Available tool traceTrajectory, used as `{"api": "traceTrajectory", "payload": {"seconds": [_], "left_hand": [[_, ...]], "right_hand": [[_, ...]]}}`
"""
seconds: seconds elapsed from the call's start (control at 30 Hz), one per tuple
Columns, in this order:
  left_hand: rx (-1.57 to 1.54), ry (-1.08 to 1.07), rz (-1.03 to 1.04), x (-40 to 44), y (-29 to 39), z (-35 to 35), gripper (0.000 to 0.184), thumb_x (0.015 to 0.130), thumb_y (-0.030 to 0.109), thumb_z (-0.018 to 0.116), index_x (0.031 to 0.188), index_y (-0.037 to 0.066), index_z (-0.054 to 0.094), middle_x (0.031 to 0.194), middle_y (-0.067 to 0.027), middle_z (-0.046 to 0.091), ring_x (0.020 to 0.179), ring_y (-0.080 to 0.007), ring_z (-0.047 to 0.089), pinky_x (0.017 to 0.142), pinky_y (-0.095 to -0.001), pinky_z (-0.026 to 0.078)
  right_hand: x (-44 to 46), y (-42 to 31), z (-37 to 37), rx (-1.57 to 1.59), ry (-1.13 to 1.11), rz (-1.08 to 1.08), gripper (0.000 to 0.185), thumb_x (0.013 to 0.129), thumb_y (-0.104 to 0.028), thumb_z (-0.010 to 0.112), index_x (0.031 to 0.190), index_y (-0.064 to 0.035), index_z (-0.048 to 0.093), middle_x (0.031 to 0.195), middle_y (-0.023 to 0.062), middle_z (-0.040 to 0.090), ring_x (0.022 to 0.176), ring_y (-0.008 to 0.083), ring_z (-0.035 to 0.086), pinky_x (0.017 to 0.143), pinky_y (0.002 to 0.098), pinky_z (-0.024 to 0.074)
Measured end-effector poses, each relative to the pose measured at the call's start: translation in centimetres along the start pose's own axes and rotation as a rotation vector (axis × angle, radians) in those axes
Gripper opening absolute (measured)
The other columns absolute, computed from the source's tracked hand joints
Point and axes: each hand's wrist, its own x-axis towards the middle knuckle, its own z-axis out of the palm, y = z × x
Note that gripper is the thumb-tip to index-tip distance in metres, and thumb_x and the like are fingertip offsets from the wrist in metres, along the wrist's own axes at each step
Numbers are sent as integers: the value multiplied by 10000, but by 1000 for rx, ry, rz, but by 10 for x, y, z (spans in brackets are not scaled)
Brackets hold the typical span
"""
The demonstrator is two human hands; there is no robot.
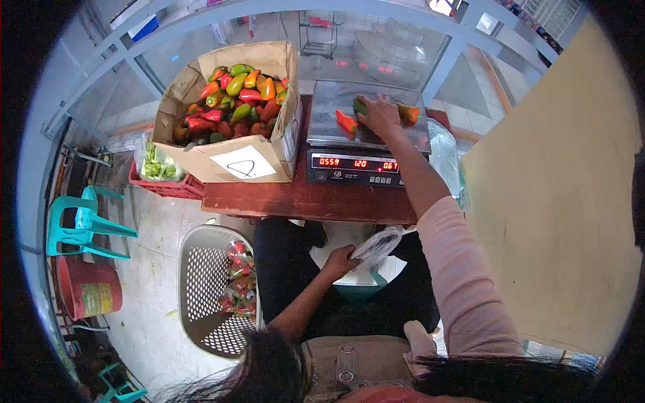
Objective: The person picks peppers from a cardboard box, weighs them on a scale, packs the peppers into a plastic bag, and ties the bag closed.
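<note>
A digital scale [322, 176] with lit red digits stands on the red-brown table. My right hand [379, 114] reaches over its metal plate, fingers closed round a dark green pepper [361, 107]. An orange-red pepper [346, 121] lies on the plate to the left of that hand, and a green-orange pepper [408, 113] lies to its right. Low over my lap, my left hand [341, 262] is closed on a clear plastic bag [377, 247]. Left of the scale, a cardboard box [195, 160] holds several red, orange and green peppers [236, 101].
A grey basket [190, 282] with bagged red peppers [240, 279] stands on the floor by my left leg. Further left are a red crate [168, 188], a turquoise chair [84, 225] and a red bucket [91, 289]. A tan panel [551, 195] rises on the right.
</note>
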Motion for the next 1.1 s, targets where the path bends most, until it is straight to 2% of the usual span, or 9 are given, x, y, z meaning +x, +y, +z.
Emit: {"api": "traceTrajectory", "payload": {"seconds": [0.17,0.27,0.33,0.4,0.5,0.57,0.77,0.93,1.1], "left_hand": [[-41,130,-104,0,-9,-1,305,774,229,716,924,-6,593,809,-164,622,742,-256,605,702,-388,465],[-19,350,-6,-3,4,-6,283,780,181,717,940,-8,580,807,-155,616,738,-250,599,692,-374,466],[-35,413,-8,-4,18,-12,258,786,135,709,951,-5,569,809,-149,612,740,-242,599,686,-358,467],[-29,468,16,-10,36,-16,240,792,97,699,960,-2,559,806,-143,608,743,-235,601,684,-348,468],[-43,560,120,-19,46,-17,231,769,6,679,960,5,548,834,-127,588,759,-231,602,691,-332,468],[-59,616,183,-28,55,-19,242,749,-27,665,959,8,550,864,-118,572,787,-237,595,701,-325,463],[106,720,372,-60,117,-35,260,722,-103,574,952,16,554,918,-91,554,829,-216,564,746,-320,457],[-43,872,419,-62,116,-41,261,734,-119,526,953,22,548,888,-82,546,807,-214,554,744,-316,449],[-230,820,392,-60,124,-41,231,749,-99,518,944,17,560,880,-82,568,803,-183,563,739,-296,454]], "right_hand": [[-15,15,-23,530,299,84,515,828,-455,619,1311,-301,527,1042,143,614,912,291,626,799,361,508],[-89,11,-99,1084,88,-44,570,876,-381,583,1375,-132,467,1192,121,607,1060,228,594,933,350,448],[-171,-11,-141,1588,-199,139,583,886,-346,570,1374,-48,453,1205,81,597,1063,189,568,959,323,415],[-232,-19,-137,1633,-463,125,583,887,-326,565,1377,-32,446,1193,91,598,1042,187,571,963,332,411],[-307,-38,-80,1522,-363,107,579,880,-375,624,1349,-60,495,1071,62,615,923,150,569,861,293,461],[-331,-53,-86,1794,-587,264,576,887,-366,623,1361,-70,482,1066,71,614,911,153,582,841,285,476],[-341,-67,-74,1919,-718,419,649,895,-413,608,1399,-53,413,992,128,619,782,173,619,661,292,529],[-348,-76,-92,1910,-661,291,672,880,-417,627,1400,-50,411,987,128,623,774,175,622,650,292,532],[-356,-79,-95,1863,-716,228,672,867,-406,640,1392,-46,421,988,123,623,799,172,623,674,288,529]]}}
